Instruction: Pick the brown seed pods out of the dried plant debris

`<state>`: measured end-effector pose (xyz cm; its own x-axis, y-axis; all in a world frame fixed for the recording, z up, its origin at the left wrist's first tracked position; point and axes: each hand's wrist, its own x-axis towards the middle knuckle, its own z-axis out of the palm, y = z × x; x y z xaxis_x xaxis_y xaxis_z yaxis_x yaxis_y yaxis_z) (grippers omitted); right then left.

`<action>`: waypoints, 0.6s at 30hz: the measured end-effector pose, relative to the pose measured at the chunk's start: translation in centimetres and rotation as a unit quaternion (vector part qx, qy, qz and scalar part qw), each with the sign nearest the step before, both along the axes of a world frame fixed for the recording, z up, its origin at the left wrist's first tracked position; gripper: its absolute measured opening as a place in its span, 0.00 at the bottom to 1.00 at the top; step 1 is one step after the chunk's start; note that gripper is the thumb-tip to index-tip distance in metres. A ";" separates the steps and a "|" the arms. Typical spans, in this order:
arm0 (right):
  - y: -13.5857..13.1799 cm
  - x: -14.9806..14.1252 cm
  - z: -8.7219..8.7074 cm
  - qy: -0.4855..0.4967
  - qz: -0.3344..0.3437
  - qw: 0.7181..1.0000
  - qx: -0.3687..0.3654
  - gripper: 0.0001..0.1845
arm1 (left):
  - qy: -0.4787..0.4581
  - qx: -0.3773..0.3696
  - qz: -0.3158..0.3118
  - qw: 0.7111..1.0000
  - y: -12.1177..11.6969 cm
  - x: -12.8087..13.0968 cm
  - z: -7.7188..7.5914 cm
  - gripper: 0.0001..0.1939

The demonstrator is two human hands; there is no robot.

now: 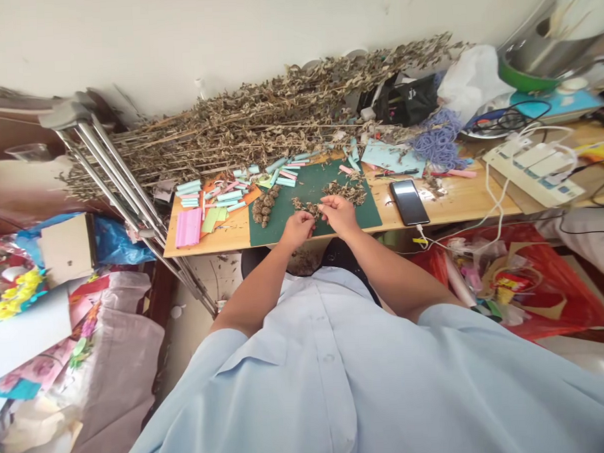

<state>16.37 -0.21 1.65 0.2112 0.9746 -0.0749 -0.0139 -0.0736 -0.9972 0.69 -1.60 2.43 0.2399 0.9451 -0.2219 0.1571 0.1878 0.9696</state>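
Both hands work close together over the front of a green cutting mat (pixel 305 183). My left hand (pixel 298 228) is closed, its fingertips on a bit of dried plant (pixel 308 206). Beside it, my right hand (pixel 338 213) pinches the same dried leafy sprig. Just beyond the right hand lies a loose heap of dried leaves (pixel 348 192). Left on the mat sits a pile of rolled brown leaf balls (pixel 264 208). Behind the mat, long dried plant stalks (pixel 257 121) are stacked along the wall.
Rolled blue and pink paper pieces (pixel 230 195) lie left on the wooden table (pixel 212 237). A phone (pixel 409 203) on a cable, purple cord (pixel 438 140) and a power strip (pixel 534 169) are on the right. A metal crutch (pixel 114 168) leans at the left edge.
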 end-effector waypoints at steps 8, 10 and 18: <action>-0.8 -0.5 -0.2 0.014 0.018 1.000 0.001 0.18 | -0.035 0.018 -0.005 0.999 -0.2 -0.1 0.0 0.22; -1.1 -0.8 -0.1 0.016 0.027 0.999 -0.007 0.19 | -0.026 0.030 -0.007 0.999 -0.2 0.0 0.0 0.19; -0.5 0.2 0.1 0.015 -0.030 0.999 -0.001 0.18 | -0.008 0.026 0.007 1.000 -0.3 0.0 -0.2 0.12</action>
